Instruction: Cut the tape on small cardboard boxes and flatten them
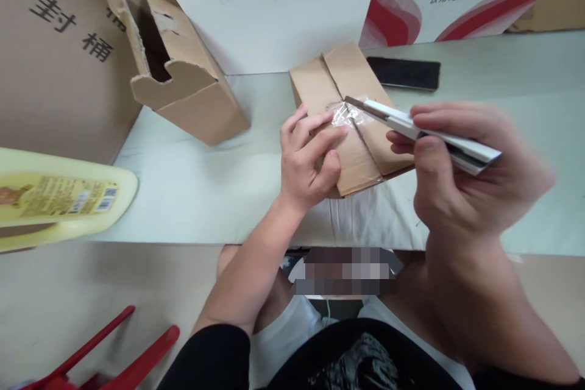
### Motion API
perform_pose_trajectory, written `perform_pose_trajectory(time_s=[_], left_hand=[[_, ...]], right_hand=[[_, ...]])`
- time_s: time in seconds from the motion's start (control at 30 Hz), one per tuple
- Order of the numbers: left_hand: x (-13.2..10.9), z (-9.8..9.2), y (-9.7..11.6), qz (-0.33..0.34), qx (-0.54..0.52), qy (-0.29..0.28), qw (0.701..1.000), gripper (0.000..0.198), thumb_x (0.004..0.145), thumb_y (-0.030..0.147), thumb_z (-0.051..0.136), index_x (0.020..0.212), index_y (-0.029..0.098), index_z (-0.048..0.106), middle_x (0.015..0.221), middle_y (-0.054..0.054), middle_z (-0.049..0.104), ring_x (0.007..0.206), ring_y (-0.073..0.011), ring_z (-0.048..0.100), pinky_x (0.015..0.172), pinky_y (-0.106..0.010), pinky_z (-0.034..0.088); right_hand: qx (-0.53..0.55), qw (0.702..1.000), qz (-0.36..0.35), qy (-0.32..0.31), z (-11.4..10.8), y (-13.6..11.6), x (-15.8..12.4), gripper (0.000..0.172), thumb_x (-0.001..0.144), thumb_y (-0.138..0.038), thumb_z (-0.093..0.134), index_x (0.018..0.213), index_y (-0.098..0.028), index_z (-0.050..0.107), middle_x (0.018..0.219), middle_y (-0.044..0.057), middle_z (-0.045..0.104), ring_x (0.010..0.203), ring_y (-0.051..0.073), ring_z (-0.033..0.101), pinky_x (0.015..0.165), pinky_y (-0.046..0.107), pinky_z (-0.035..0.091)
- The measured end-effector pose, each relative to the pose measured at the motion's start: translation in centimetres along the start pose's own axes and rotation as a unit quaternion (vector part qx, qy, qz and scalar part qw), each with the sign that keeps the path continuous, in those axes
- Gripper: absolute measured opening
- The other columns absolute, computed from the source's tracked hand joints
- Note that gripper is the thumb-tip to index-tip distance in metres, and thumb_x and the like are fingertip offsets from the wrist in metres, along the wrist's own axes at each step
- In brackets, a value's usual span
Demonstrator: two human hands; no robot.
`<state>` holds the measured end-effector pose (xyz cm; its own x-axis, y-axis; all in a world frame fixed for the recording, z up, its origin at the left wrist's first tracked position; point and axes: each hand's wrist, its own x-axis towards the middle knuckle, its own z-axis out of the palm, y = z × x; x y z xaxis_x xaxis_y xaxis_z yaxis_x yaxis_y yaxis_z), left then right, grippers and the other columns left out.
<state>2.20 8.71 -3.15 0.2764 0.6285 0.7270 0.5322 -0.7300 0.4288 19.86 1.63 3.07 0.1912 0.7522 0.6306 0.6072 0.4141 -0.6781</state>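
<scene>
A small closed cardboard box (365,152) lies on the table, its top flaps meeting along a dark seam. Clear tape (350,114), wrinkled and shiny, crosses that seam. My left hand (308,161) rests on the left part of the box, fingers spread and partly bent, the fingertips by the tape. In my right hand (466,164) is a white utility knife (434,134), gripped between thumb and fingers. Its dark blade points left, and the tip is at the seam beside the tape; whether it cuts in I cannot tell.
Behind the box lies a black phone (404,73). An open, torn cardboard box (187,67) stands at the back left, a yellow bottle (68,198) at the left edge. Large cartons (274,6) line the back. A red plastic stool (137,359) is on the floor at lower left.
</scene>
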Motion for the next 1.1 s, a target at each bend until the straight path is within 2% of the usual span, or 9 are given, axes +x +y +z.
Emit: perform_pose_trajectory(time_s=[0.1,0.27,0.47,0.7,0.8,0.9,1.1], left_hand=[[0.0,0.0,0.0,-0.002,-0.015,0.001,1.0,0.042,0.105,0.046,0.035,0.115,0.028,0.072,0.128,-0.004,0.07,0.132,-0.0248,0.057,0.126,-0.052,0.037],[0.0,0.0,0.1,0.001,0.013,0.0,1.0,0.046,0.106,0.047,0.032,0.113,0.028,0.072,0.125,-0.005,0.071,0.13,-0.0242,0.059,0.124,-0.051,0.04],[0.1,-0.1,0.0,0.001,0.038,-0.014,0.999,0.053,0.106,0.052,0.026,0.112,0.026,0.073,0.125,-0.006,0.071,0.13,-0.0246,0.059,0.123,-0.052,0.041],[0.0,-0.1,0.2,-0.012,0.003,-0.013,1.0,0.05,0.106,0.051,0.031,0.114,0.026,0.073,0.128,-0.006,0.071,0.131,-0.0254,0.059,0.126,-0.053,0.038],[0.1,-0.2,0.3,-0.006,0.007,-0.006,1.0,0.047,0.106,0.047,0.032,0.114,0.026,0.073,0.128,-0.006,0.071,0.13,-0.0246,0.059,0.125,-0.052,0.039],[0.1,-0.2,0.4,-0.004,0.002,-0.002,1.0,0.044,0.106,0.045,0.032,0.114,0.027,0.072,0.128,-0.005,0.071,0.129,-0.0237,0.06,0.126,-0.051,0.039],[0.1,-0.1,0.3,-0.018,0.018,-0.012,1.0,0.051,0.106,0.049,0.028,0.113,0.027,0.073,0.128,-0.005,0.071,0.132,-0.0257,0.059,0.125,-0.053,0.039]], right_hand=[[-0.009,0.999,-0.029,0.028,0.1,-0.4,0.4,0.014,0.098,-0.024,0.06,0.105,-0.03,0.07,0.107,0.002,0.076,0.102,0.024,0.075,0.089,0.048,0.063],[-0.05,0.997,-0.057,0.024,0.3,-0.7,0.5,0.014,0.097,-0.022,0.059,0.104,-0.028,0.07,0.105,0.003,0.077,0.103,0.023,0.074,0.091,0.045,0.062],[-0.04,0.998,-0.055,0.004,0.5,-0.5,0.4,0.015,0.096,-0.018,0.061,0.104,-0.027,0.069,0.107,0.002,0.075,0.102,0.02,0.073,0.09,0.04,0.062],[-0.045,0.997,-0.064,0.005,0.9,-0.4,0.5,0.012,0.096,-0.02,0.059,0.101,-0.023,0.07,0.102,0.005,0.076,0.098,0.02,0.073,0.085,0.038,0.061],[-0.046,0.998,-0.053,0.005,0.6,-0.6,0.5,0.013,0.097,-0.021,0.059,0.102,-0.027,0.07,0.103,0.003,0.075,0.098,0.021,0.073,0.085,0.038,0.061],[-0.053,0.998,-0.039,0.013,0.1,-0.9,0.5,0.014,0.097,-0.022,0.058,0.101,-0.029,0.07,0.103,0.002,0.075,0.098,0.022,0.073,0.085,0.04,0.061],[-0.046,0.997,-0.047,0.044,-0.2,-1.1,0.5,0.011,0.095,-0.022,0.061,0.098,-0.022,0.071,0.099,0.005,0.076,0.091,0.019,0.072,0.08,0.036,0.059]])
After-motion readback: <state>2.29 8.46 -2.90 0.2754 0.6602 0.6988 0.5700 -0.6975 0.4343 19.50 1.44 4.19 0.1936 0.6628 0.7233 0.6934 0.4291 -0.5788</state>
